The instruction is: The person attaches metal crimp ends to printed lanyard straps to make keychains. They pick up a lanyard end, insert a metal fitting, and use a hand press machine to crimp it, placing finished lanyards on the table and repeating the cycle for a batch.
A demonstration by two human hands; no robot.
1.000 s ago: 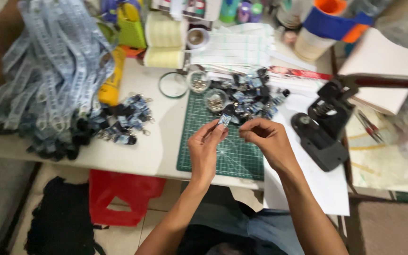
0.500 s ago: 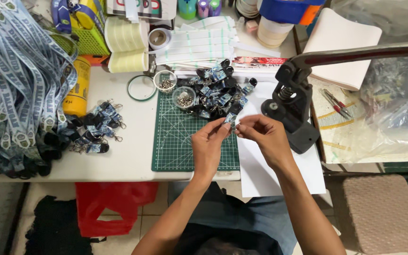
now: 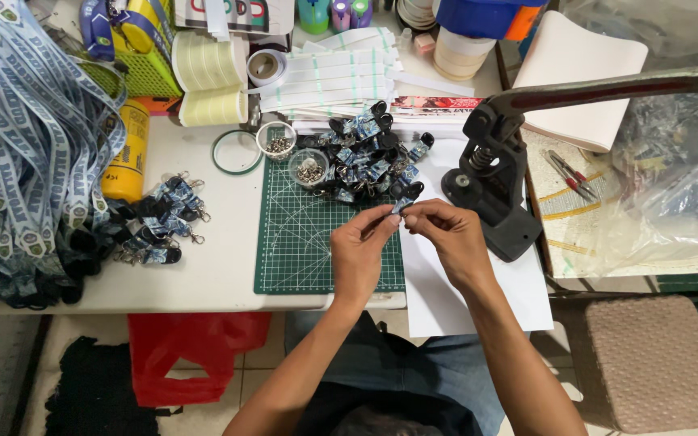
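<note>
While both hands meet at mid-frame, they pinch one small blue-and-black strap piece (image 3: 400,207) between them, above the right edge of the green cutting mat (image 3: 300,242). Left hand (image 3: 359,250): fingers closed, thumb and forefinger gripping the near end of the piece. Right hand (image 3: 446,234): fingers curled, fingertips closed on the same piece from the right. The piece is held clear of the mat; whether it touches anything below cannot be told.

Just above the hands, toward upper centre, lies a pile of like strap pieces (image 3: 373,153), half on the mat and half on white paper. Two small clear cups of metal fittings (image 3: 310,167) stand at the mat's upper edge, left of the pile. A green ring (image 3: 236,152) lies just left of the cups.

Right of the hands stands a black hand press (image 3: 490,194), its long lever reaching to the right edge of the frame; its base rests on a white paper sheet (image 3: 478,299) that overhangs the tabletop (image 3: 203,266) edge.

At left of the frame hangs a thick bundle of blue-and-white lanyards (image 3: 22,145). A second cluster of finished clips (image 3: 159,226) lies between the bundle and the mat. A yellow can (image 3: 127,153) lies just above that cluster. Rolls of tape (image 3: 203,81) sit at upper left centre.
</note>
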